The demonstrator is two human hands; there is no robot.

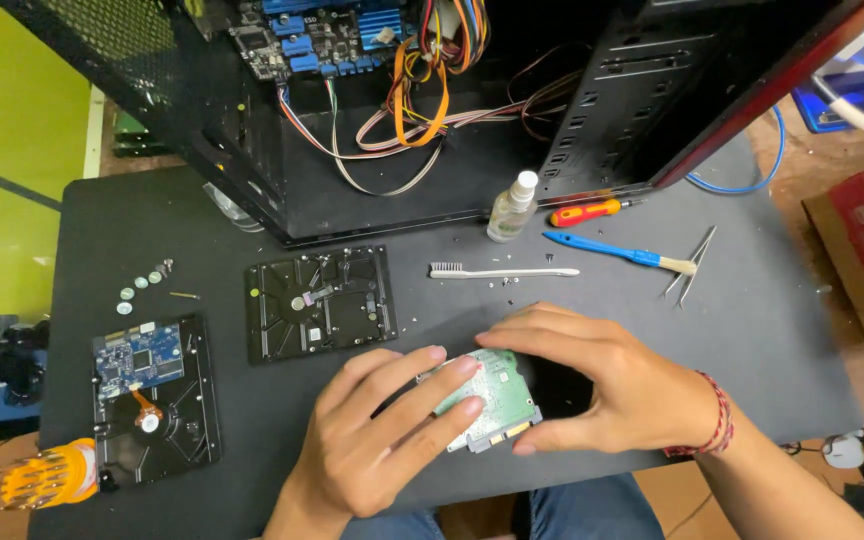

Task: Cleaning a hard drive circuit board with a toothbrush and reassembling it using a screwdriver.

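both hands grip one hard drive (492,400) at the near edge of the worktop (752,330), its green circuit board facing up: left hand (382,430) with fingers flat across the board, right hand (602,385) curled over the far side. pressing bare fingertips on the board risks smudging or static damage. tiny loose screws (497,283) near the white toothbrush (502,271) could be swept off by a sleeve or wrist.

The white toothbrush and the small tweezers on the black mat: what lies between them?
In the head view, a blue-handled brush lies between the toothbrush and the tweezers, angled, bristles towards the tweezers.
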